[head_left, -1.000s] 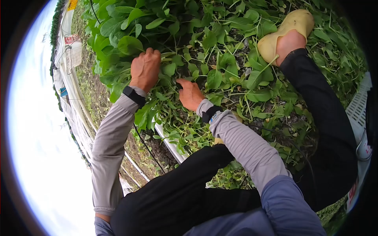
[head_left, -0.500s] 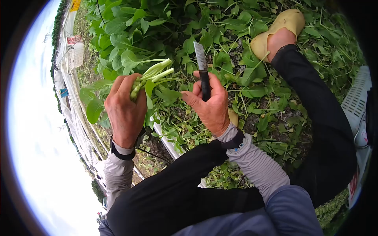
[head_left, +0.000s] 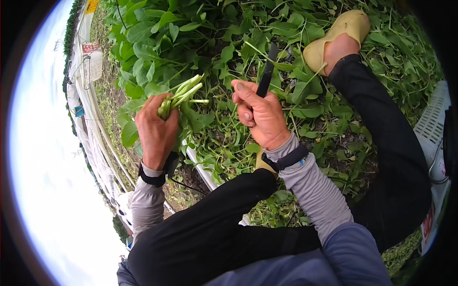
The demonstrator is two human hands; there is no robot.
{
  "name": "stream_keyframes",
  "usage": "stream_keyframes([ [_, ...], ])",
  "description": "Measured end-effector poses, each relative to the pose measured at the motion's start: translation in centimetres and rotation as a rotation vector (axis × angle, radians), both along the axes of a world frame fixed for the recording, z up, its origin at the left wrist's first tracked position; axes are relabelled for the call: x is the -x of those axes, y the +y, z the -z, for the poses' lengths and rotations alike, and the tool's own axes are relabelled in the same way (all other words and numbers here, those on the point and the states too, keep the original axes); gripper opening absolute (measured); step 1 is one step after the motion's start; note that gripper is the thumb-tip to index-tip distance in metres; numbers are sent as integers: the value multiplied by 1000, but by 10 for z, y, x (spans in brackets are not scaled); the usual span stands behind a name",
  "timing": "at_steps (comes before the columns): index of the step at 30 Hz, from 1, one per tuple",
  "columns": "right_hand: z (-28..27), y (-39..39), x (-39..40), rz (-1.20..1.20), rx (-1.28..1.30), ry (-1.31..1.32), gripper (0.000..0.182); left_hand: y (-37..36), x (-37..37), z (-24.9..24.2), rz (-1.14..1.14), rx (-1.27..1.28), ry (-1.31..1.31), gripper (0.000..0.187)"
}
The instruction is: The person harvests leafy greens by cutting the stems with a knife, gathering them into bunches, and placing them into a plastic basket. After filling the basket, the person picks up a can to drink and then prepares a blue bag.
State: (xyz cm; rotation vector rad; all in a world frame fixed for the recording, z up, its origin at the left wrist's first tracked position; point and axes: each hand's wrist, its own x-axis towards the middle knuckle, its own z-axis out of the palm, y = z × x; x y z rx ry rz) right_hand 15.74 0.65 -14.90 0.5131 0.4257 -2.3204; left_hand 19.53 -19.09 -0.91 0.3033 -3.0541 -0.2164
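Note:
My left hand (head_left: 156, 129) is closed round a bunch of leafy greens; the pale green stems (head_left: 187, 90) stick out to the right above my fingers, and leaves hang on the left side. To the right, my right hand (head_left: 260, 110) grips a knife (head_left: 268, 71) with a black handle, its dark blade pointing up. A loose leaf with a thin stalk (head_left: 281, 66) is in the air at the blade, apparently touching it. The two hands are apart.
Growing leafy plants (head_left: 143, 47) fill the upper left. Cut leaves (head_left: 310, 112) cover the ground around a yellowish shoe (head_left: 350, 26). A white crate (head_left: 433, 126) is at the right edge. White sheeting (head_left: 95, 128) runs along the left.
My right hand has moved slightly right and down and turned the knife, tilting it right. A loose leaf now shows by the blade. My left hand has shifted slightly right with the bunch.

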Motion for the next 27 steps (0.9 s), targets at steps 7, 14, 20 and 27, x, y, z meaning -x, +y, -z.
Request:
stream_keyframes([
  [7,0,-28,3,-72,27,410,56,2,-4,-2,-162,-443,-169,18],
  [14,15,-25,5,27,-108,301,23,-1,-12,7,-161,-464,-182,18],
  [20,46,6,29,404,-280,-70,14,-13,-16,13,-253,-455,-100,17],
  [27,-11,-2,7,-143,-424,745,73,0,-15,16,-276,-379,17,19],
])
